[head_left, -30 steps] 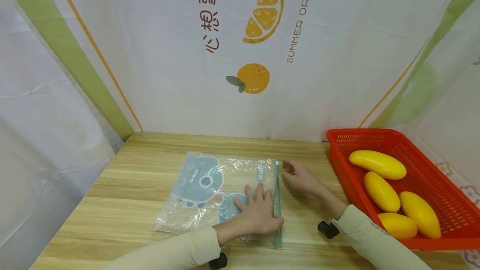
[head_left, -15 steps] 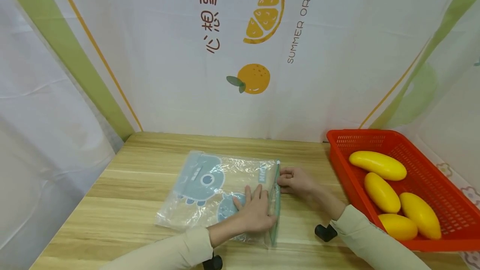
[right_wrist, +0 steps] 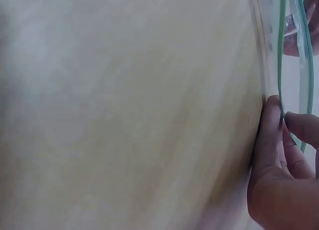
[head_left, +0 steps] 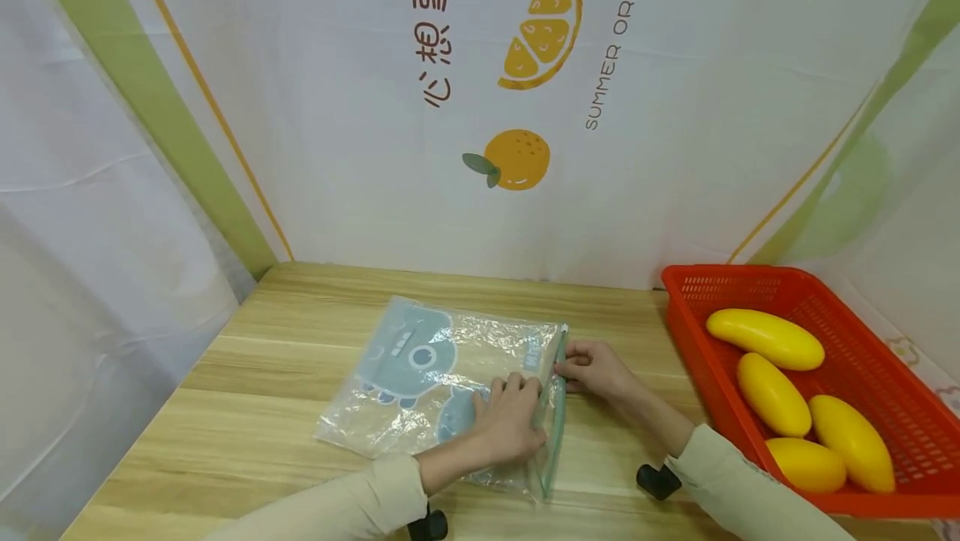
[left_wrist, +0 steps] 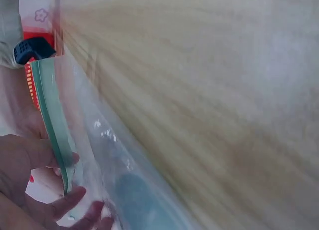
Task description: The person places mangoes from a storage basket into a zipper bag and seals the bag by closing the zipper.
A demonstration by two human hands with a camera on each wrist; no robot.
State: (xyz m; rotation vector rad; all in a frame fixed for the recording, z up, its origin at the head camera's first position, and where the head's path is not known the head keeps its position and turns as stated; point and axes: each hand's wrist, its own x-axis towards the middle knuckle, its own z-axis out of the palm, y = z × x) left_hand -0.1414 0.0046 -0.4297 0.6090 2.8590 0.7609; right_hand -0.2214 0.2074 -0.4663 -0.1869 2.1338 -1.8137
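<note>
1. Pinched in the right hand (head_left: 596,368), thumb against fingers, is the green zip edge (head_left: 559,420) of a clear plastic bag (head_left: 476,349) with pale-blue cartoon prints.
2. Its left counterpart, the left hand (head_left: 506,424), also grips film beside that edge between thumb and bent fingers.
3. The bag lies on a pale wood-grain table (head_left: 247,358).
4. To the right, a red perforated plastic basket (head_left: 697,374) holds four smooth yellow oblong objects (head_left: 776,395).
5. Behind hangs a white orange-printed curtain (head_left: 360,149).

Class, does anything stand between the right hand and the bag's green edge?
Nothing visible does: the right hand pinches the green edge. The left hand holds the bag just left of it, and the basket stands off to the right.
</note>
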